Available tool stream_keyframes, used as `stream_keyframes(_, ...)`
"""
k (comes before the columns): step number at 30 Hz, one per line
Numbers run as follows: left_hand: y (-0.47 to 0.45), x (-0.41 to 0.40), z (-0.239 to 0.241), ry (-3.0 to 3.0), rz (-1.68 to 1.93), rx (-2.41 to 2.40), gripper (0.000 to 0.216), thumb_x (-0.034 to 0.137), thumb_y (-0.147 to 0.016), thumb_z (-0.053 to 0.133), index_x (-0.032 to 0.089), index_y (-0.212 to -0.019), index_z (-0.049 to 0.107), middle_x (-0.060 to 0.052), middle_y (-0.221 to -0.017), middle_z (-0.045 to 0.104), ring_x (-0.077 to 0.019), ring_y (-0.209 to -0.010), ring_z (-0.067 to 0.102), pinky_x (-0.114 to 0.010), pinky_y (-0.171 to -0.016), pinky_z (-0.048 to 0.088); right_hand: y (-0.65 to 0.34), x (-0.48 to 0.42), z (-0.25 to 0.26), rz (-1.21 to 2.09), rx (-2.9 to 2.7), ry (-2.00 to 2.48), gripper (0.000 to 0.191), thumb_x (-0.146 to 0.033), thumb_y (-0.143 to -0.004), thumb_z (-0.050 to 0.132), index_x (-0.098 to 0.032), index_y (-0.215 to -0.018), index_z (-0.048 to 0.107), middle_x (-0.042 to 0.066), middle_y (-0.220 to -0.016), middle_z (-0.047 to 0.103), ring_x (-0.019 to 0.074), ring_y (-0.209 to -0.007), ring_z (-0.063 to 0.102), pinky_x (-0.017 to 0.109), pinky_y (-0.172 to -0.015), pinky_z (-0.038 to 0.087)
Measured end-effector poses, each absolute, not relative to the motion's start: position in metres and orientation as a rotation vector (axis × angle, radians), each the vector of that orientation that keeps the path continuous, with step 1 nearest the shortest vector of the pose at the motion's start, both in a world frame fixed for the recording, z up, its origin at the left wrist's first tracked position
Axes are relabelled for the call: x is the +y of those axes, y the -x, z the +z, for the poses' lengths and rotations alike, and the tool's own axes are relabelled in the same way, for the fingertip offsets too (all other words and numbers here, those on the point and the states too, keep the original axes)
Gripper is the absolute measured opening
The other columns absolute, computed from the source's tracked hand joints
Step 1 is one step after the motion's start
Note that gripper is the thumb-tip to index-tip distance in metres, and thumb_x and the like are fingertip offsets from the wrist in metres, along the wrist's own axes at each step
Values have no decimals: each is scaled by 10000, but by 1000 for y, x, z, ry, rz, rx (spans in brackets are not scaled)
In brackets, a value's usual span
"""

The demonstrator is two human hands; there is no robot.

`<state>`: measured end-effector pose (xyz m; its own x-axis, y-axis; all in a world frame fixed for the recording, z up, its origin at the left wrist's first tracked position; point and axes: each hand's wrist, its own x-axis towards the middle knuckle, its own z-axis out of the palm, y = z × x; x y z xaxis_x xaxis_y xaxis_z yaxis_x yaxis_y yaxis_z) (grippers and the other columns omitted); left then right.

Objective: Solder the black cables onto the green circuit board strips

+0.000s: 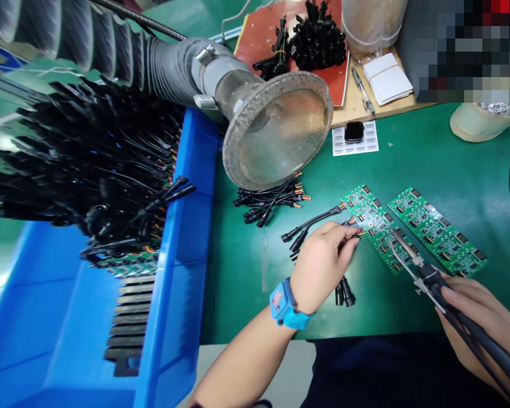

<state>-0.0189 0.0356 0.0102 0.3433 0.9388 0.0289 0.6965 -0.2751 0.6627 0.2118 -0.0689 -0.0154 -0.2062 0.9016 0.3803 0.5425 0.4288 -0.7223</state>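
My left hand (323,263), with a blue wrist strap (285,305), pinches the coloured wire ends of a black cable (312,222) against the edge of a strip of green circuit boards (380,226). My right hand (482,317) grips a soldering iron (433,280) whose tip rests on that strip near its lower end. A second strip of green boards (440,231) lies just to the right. Black connector plugs (344,293) stick out below my left hand.
A grey fume-extraction funnel (276,127) on a ribbed hose hangs over the green mat (246,266). A blue bin (170,294) at left holds several black cables and boards. Loose cables (272,201) lie under the funnel. A red tray of connectors (310,39), label sheet (356,139) and cards sit behind.
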Motion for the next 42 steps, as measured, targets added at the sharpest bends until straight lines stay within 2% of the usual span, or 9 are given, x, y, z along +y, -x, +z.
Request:
stream_keyframes(7, 21, 36, 8, -2137, 597, 1324, 171, 151, -850, 539, 157, -974, 656, -57, -850, 627, -162, -792, 601, -298, -716, 516, -207, -61, -11, 539, -2029, 1050, 563, 29, -744, 538, -153, -1273, 466, 95, -1026, 601, 239, -1114, 542, 429, -929, 517)
stream_keyframes(15, 21, 36, 6, -2269, 577, 1267, 182, 184, -884, 487, 155, -972, 643, -57, -832, 623, -158, -766, 598, -301, -699, 521, -203, -60, -13, 539, -2060, 1014, 589, 38, -731, 562, -136, -1282, 452, 64, -920, 633, 174, -901, 613, 524, -956, 477)
stream_keyframes(19, 21, 37, 6, -2300, 561, 1258, 188, 184, -890, 477, 156, -981, 639, -57, -838, 622, -158, -772, 598, -299, -699, 523, -202, -60, -12, 525, -2044, 1042, 580, 19, -747, 553, -175, -1285, 452, 50, -922, 640, 172, -905, 622, 490, -943, 499)
stream_keyframes(23, 22, 39, 9, -2413, 490, 1226, 210, 204, -905, 450, 166, -972, 645, -51, -832, 621, -148, -749, 600, -280, -678, 520, -203, -60, -11, 562, -1978, 1064, 560, 32, -742, 542, -148, -1267, 471, 91, -1016, 619, 232, -1062, 578, 431, -918, 529)
stream_keyframes(28, 27, 45, 11, -2486, 418, 1116, 220, 186, -908, 439, 158, -991, 641, -59, -851, 626, -148, -768, 606, -276, -687, 517, -209, -61, -14, 685, -1986, 1032, 565, 40, -745, 518, -141, -1276, 457, 102, -1065, 582, 252, -1149, 515, 478, -993, 458)
stream_keyframes(37, 29, 55, 17, -2619, 291, 938, 263, 130, -920, 373, 160, -1005, 619, -56, -883, 632, -144, -809, 600, -286, -729, 518, -204, -56, -8, 603, -2026, 1075, 496, -28, -783, 517, -176, -1255, 479, 70, -995, 635, 219, -1095, 567, 409, -981, 485)
stream_keyframes(42, 29, 55, 17, -2710, 258, 911, 275, 138, -932, 352, 152, -1001, 618, -60, -873, 622, -143, -780, 588, -278, -703, 502, -200, -53, -5, 525, -2062, 1069, 489, -35, -795, 507, -157, -1267, 464, 75, -990, 639, 216, -1089, 572, 401, -976, 489)
